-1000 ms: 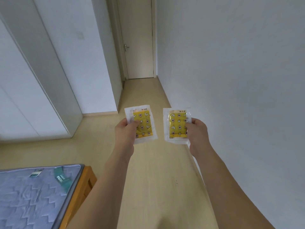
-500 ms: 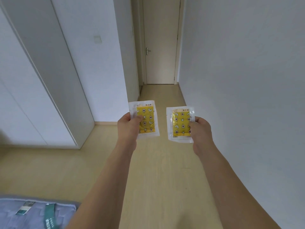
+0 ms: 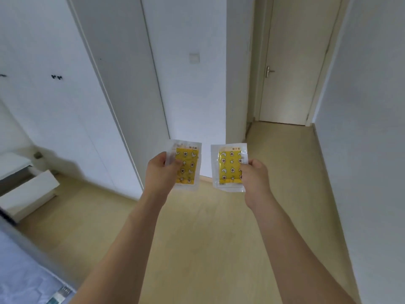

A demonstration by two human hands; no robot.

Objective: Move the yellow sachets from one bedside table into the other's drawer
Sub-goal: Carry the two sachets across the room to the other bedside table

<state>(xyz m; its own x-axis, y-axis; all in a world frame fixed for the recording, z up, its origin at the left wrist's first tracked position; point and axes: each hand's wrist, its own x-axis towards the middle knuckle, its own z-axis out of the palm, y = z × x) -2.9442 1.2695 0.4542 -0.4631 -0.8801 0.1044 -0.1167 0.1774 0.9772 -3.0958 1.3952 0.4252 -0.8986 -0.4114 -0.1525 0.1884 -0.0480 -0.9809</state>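
I carry two yellow sachets with clear plastic borders at chest height over the wooden floor. My left hand (image 3: 161, 172) pinches the left sachet (image 3: 188, 166) by its left edge. My right hand (image 3: 255, 175) pinches the right sachet (image 3: 229, 167) by its right edge. Both sachets stand upright, side by side and a little apart. A white bedside table (image 3: 11, 165) stands at the far left, and its white drawer (image 3: 28, 191) is pulled open. What lies inside the drawer is hidden from this angle.
White wardrobe doors (image 3: 65, 95) line the left wall behind the bedside table. A bed corner with a blue-grey mattress (image 3: 24, 279) fills the bottom left. A closed door (image 3: 293, 62) ends the corridor at the back right. A white wall (image 3: 368, 150) runs along the right.
My view has swung to the left: the corridor door slid right, the bedside table with its open drawer came into sight at the left. Both hands keep their sachets.
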